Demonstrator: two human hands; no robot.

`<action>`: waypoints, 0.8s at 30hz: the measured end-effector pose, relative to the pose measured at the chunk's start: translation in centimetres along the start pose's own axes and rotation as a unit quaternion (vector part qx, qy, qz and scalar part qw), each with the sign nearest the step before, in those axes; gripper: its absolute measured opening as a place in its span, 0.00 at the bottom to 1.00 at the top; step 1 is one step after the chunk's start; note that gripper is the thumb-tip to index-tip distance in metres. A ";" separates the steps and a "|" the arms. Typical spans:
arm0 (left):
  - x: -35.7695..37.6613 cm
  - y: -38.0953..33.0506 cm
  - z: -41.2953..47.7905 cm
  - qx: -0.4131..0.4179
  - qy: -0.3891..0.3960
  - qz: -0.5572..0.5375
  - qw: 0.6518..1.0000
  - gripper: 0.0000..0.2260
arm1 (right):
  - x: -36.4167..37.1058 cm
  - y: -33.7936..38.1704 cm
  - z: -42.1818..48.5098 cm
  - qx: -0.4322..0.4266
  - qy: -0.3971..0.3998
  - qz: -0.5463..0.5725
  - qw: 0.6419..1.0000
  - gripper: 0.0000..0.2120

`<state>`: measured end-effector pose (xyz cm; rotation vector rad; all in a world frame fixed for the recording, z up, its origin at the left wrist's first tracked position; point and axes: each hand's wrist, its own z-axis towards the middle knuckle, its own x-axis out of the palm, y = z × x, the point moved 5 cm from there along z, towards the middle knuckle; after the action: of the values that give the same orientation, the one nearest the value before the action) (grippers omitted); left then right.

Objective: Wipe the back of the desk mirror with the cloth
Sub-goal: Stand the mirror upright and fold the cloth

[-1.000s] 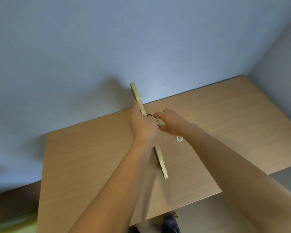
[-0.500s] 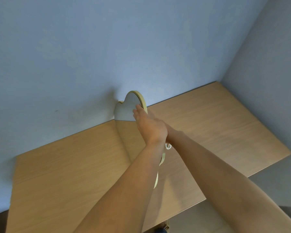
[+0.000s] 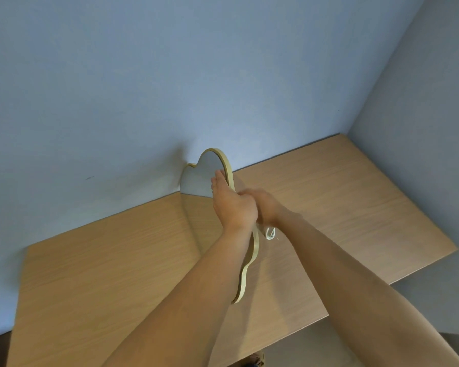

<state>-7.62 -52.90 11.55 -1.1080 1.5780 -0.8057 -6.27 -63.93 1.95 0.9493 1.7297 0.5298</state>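
A wavy desk mirror (image 3: 200, 178) with a pale yellow frame stands on edge over the wooden desk (image 3: 355, 197), its glass turned left and reflecting wall and desk. My left hand (image 3: 232, 205) grips its upper rim, fingers laid on the glass side. My right hand (image 3: 265, 205) is pressed against the hidden back of the mirror, blurred. A small bit of white cloth (image 3: 270, 233) hangs out below that hand; most of the cloth is hidden.
The desk sits in a corner, with a blue wall (image 3: 170, 88) behind and another wall (image 3: 421, 115) on the right. The desk's front edge (image 3: 329, 317) runs below my forearms, with floor beyond it.
The mirror has turned from edge-on to showing its glass on the left. My view has shifted left and closer. My right hand has stayed behind the mirror.
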 end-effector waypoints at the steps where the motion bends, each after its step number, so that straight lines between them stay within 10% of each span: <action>1: -0.6 0.2 0.3 0.013 -0.006 -0.022 1.000 0.20 | -1.6 0.4 -0.8 -0.009 -0.037 0.005 0.999 0.26; 6: -4.1 -0.1 1.5 0.011 0.006 -0.124 0.992 0.22 | -7.6 5.1 -6.2 -0.085 -0.155 0.293 0.940 0.26; 12: -6.2 -2.3 0.6 -0.096 0.214 -0.329 0.915 0.15 | -6.2 13.3 -8.2 -0.158 -0.066 0.577 0.798 0.31; 24: -20.3 2.6 3.3 0.003 0.035 -0.306 0.951 0.04 | 3.6 20.4 -6.4 -0.070 0.034 0.392 0.917 0.11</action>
<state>-3.60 -32.94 15.46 -1.6103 1.2852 -1.2649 -5.75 -48.46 17.14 1.5265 1.2897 1.1943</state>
